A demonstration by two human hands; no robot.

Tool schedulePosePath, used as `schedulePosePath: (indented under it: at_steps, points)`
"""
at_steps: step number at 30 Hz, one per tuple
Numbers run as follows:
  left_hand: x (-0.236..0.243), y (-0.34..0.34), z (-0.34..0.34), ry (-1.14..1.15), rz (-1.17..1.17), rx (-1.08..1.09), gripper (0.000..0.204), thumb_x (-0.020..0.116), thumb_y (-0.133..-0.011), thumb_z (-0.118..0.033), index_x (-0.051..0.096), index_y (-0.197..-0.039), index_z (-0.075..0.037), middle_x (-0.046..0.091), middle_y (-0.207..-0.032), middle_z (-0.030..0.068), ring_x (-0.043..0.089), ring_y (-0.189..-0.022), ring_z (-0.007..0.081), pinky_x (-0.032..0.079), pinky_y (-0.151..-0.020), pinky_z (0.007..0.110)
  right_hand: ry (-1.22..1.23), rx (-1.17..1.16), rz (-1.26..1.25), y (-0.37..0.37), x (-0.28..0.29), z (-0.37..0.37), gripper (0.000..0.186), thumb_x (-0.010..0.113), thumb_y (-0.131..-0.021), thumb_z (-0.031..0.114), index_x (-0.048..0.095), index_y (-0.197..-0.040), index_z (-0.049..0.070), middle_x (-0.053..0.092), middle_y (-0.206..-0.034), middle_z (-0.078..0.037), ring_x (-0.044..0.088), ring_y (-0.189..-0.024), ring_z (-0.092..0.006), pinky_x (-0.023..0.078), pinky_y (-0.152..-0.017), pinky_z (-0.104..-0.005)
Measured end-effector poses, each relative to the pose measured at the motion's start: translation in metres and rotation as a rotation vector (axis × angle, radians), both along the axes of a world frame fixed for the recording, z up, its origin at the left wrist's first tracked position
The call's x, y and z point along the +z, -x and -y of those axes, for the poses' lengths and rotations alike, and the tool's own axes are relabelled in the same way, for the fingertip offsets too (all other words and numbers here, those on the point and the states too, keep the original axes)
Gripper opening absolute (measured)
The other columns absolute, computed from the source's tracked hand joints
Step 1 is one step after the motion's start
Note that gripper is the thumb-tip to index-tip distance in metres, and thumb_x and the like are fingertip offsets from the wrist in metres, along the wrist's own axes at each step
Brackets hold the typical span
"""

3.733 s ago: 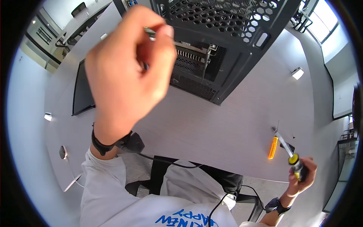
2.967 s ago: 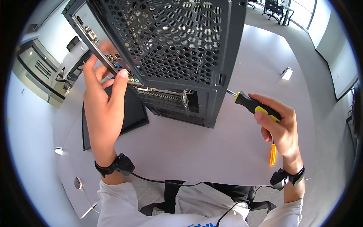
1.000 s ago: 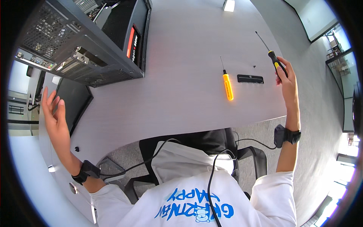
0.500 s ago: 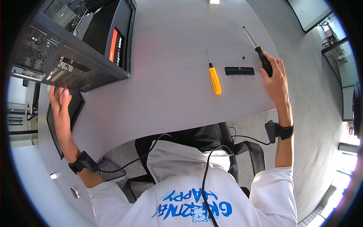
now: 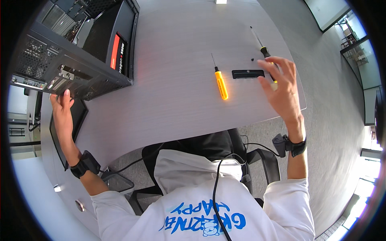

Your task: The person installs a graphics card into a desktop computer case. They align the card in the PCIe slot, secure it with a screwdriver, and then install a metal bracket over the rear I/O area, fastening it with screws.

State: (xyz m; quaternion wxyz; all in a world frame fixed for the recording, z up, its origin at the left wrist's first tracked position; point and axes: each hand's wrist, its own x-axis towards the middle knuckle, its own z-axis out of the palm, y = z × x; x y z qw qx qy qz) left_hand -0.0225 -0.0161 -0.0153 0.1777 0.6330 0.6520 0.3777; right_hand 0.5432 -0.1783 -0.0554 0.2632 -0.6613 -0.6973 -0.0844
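Observation:
An open dark computer case (image 5: 102,80) lies at the left, its perforated rear side with slots and ports facing me. My left hand (image 5: 62,110) reaches to the lower edge of that side, fingers apart and fingertips against the metal near the slots. Over the right part of the table, my right hand (image 5: 283,86) is open with spread, slightly bent fingers. Beneath it lies a black screwdriver (image 5: 265,52) with yellow ends, its grip partly hidden by the hand. Left of that hand are a black slot cover plate (image 5: 243,74), a tiny black screw (image 5: 252,60) and a yellow screwdriver (image 5: 221,85).
A flat black panel (image 5: 80,116) lies under and beside the case at the left table edge. A small white object (image 5: 221,1) stands at the far edge. The table (image 5: 169,104) curves toward me, with a black chair (image 5: 265,164) at its front. Cables run from both wrist devices.
My right hand has let go of the black screwdriver and moved slightly left, its fingers spreading. The left fingers have shifted up along the case's rear edge. The whole view has shifted a little.

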Motion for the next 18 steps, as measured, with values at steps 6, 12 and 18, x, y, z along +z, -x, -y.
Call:
schedulePosePath:
  at_steps: [6,12,18]
  points:
    - [0.003,-0.001,0.001,-0.044,-0.067,0.000,0.053,0.055,-0.106,-0.034,0.042,-0.144,0.001,0.063,-0.120,0.0186,0.064,-0.109,0.0225,0.056,-0.099,0.039,0.003,0.084,0.021,0.019,-0.014,-0.006,0.034,0.079,-0.076,0.000,0.072,-0.109,0.007,0.060,-0.123,-0.009,0.051,-0.116,-0.0318,0.052,-0.096,-0.0418]
    - [0.007,-0.017,0.013,-0.067,-0.002,-0.012,0.049,0.058,-0.105,-0.029,0.044,-0.144,-0.002,0.064,-0.123,0.0170,0.065,-0.108,0.0215,0.056,-0.095,0.036,-0.045,0.106,0.054,0.017,-0.015,-0.016,0.019,0.075,-0.078,-0.003,0.070,-0.094,0.005,0.066,-0.104,-0.005,0.056,-0.109,-0.0295,0.052,-0.090,-0.0399]
    - [0.003,-0.035,0.028,-0.152,-0.094,0.066,0.044,0.060,-0.104,-0.032,0.042,-0.127,0.001,0.072,-0.109,0.0205,0.071,-0.105,0.0343,0.053,-0.090,0.040,-0.032,-0.032,-0.570,0.033,0.010,-0.014,0.006,0.062,-0.095,-0.002,0.060,-0.101,0.000,0.069,-0.113,-0.010,0.066,-0.104,-0.0198,0.051,-0.091,-0.0302]
